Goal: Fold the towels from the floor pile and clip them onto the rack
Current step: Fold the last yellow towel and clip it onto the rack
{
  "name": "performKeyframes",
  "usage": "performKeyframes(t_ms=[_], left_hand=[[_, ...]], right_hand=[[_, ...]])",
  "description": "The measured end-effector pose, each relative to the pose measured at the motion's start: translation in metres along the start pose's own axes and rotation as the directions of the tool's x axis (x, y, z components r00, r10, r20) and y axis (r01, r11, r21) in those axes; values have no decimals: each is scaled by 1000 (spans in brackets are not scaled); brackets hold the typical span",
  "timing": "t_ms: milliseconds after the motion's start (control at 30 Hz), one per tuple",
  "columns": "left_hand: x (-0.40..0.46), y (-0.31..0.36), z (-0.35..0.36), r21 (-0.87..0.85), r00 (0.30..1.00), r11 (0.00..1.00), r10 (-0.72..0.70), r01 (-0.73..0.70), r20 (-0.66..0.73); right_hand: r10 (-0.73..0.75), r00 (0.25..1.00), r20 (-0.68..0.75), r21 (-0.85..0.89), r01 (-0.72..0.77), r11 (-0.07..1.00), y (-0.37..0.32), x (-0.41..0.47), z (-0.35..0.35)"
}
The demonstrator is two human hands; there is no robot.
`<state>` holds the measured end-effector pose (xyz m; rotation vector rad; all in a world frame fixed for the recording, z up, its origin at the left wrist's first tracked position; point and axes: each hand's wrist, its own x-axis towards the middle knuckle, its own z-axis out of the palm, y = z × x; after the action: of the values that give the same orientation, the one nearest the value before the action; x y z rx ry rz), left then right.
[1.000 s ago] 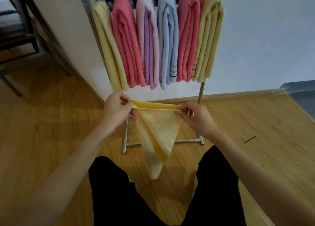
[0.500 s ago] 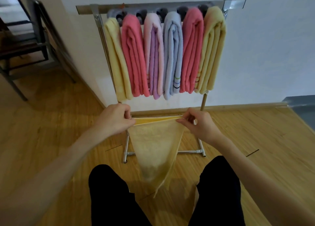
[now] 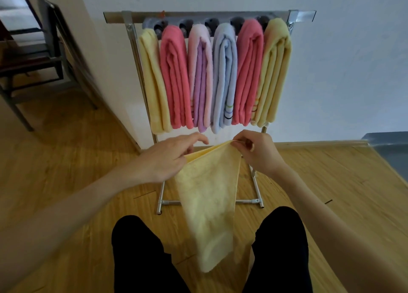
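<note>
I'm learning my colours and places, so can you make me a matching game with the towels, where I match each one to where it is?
Things:
1. blue towel
2. purple towel
3. yellow towel in the hands
4. pale yellow towel

Places:
A. at the left end of the rack
B. hanging between the two knees
C. in the middle, with striped bands at the bottom
D. right next to the left pink towel

Pairs: 1-C, 2-D, 3-B, 4-A. The left hand and right hand hold the top edge of towel 3.
</note>
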<state>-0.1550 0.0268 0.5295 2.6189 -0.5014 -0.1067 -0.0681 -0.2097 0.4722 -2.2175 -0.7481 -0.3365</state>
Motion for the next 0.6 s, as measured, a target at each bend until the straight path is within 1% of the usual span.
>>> performKeyframes(t_ms=[67, 133, 267, 433, 500, 533, 600], left_hand=[[-1, 3, 4, 53, 995, 998, 36, -41, 89], [-1, 4, 7, 86, 986, 995, 28, -43, 166], [0, 3, 7, 81, 971, 996, 26, -46, 239], [1, 5, 5, 60, 904, 989, 96, -133, 416], [2, 4, 7, 122, 891, 970, 140, -211, 432], [2, 3, 8, 161, 895, 953, 173, -258, 411], [2, 2, 11, 242, 913, 904, 277, -354, 300]], right_hand=[[13, 1000, 4, -3, -13, 1000, 0, 2, 5], [9, 1000, 19, -10, -9, 1000, 0, 4, 9], [-6, 999, 50, -20, 7, 1000, -1, 6, 13], [-57, 993, 103, -43, 62, 997, -8, 10, 20], [-82, 991, 108, -49, 87, 995, -10, 12, 22], [-87, 991, 105, -48, 93, 995, -10, 13, 23], [-83, 992, 97, -28, 86, 996, -9, 14, 22]])
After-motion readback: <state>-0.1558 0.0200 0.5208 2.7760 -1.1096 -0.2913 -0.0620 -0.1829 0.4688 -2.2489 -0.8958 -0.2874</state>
